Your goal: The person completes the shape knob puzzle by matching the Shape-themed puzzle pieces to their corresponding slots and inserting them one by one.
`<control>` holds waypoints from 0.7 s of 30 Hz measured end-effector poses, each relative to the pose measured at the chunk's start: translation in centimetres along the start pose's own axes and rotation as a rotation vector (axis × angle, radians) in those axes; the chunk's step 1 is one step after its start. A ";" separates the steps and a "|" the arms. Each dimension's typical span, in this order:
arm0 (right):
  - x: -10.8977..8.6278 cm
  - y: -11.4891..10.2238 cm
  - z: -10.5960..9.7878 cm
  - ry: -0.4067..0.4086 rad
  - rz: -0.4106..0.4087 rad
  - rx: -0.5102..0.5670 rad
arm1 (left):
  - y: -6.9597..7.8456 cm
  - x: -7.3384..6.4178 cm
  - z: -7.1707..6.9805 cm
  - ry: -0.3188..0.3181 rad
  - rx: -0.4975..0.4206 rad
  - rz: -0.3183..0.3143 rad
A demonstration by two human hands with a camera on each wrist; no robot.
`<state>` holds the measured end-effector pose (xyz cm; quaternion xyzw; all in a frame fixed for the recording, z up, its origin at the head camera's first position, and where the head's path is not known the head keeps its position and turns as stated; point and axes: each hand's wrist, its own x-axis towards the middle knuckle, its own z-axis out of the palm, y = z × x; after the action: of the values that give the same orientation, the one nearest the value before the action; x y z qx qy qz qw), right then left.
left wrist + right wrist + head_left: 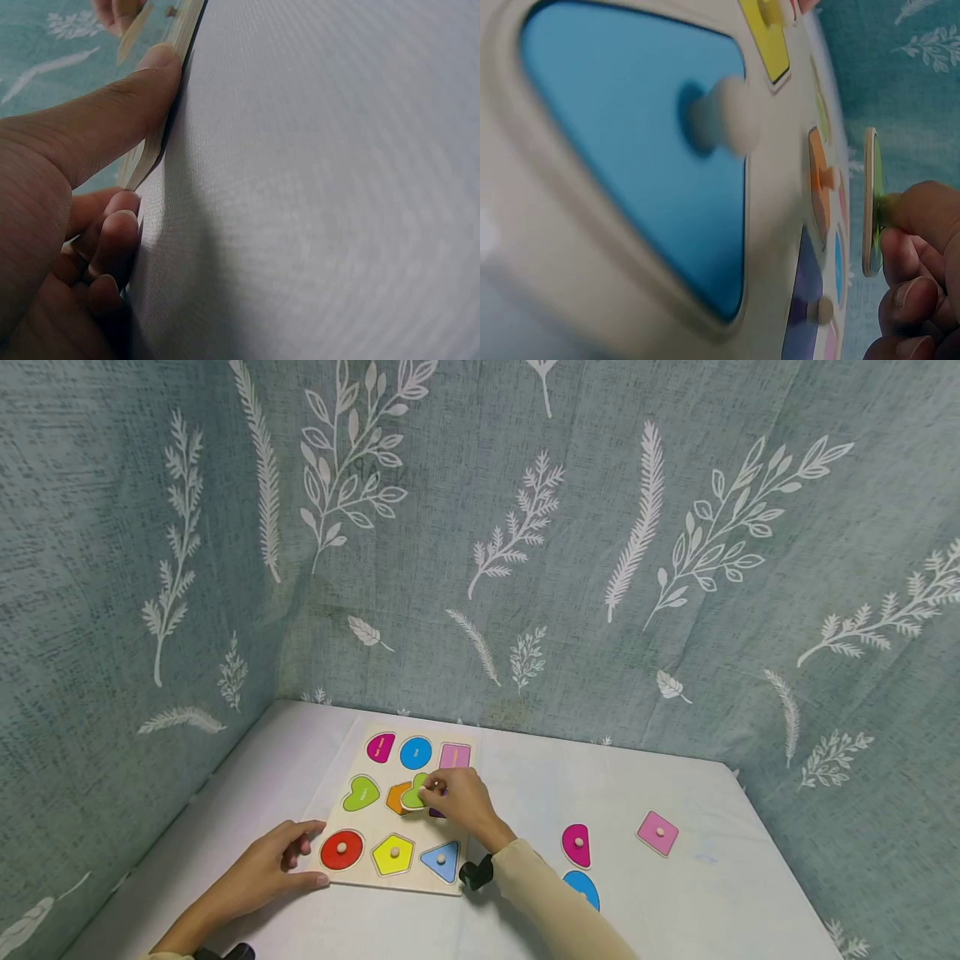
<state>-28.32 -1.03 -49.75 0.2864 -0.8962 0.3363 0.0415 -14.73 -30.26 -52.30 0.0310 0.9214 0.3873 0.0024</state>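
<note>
A wooden shape puzzle board (408, 887) lies at the left of the table. My left hand (262, 868) holds its near left corner, thumb (154, 75) against the front edge and curled fingers at the side. My right hand (461, 802) pinches the knob of a green heart piece (874, 202), lifted above the board. That piece partly covers the orange piece (820, 187). Left of it lies the heart-shaped recess (362, 793). A red circle (336, 855), yellow pentagon (390, 862) and blue triangle (438, 867) sit in the near row; a purple piece (804, 289) sits partly hidden under my right hand.
Right of the board, a magenta half-round piece (576, 852), a blue round piece (587, 884) and a pink square piece (651, 837) lie on the white cloth (712, 893). My right sleeve partly covers the blue one. Patterned teal fabric (562, 610) stands behind and at the sides.
</note>
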 end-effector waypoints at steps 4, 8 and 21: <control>0.6 -1.0 0.7 -0.004 -0.006 -0.014 | 0.1 0.1 0.0 0.000 0.008 -0.014; 1.2 -2.0 1.4 -0.012 -0.019 -0.027 | 0.0 0.2 0.1 0.003 0.017 -0.014; 3.2 -3.7 3.5 -0.047 0.001 -0.043 | 0.2 0.1 -0.1 -0.006 0.016 -0.019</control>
<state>-28.57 -7.02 -49.45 0.2928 -0.9041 0.3100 0.0264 -14.80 -30.18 -52.14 0.0232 0.9248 0.3796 0.0086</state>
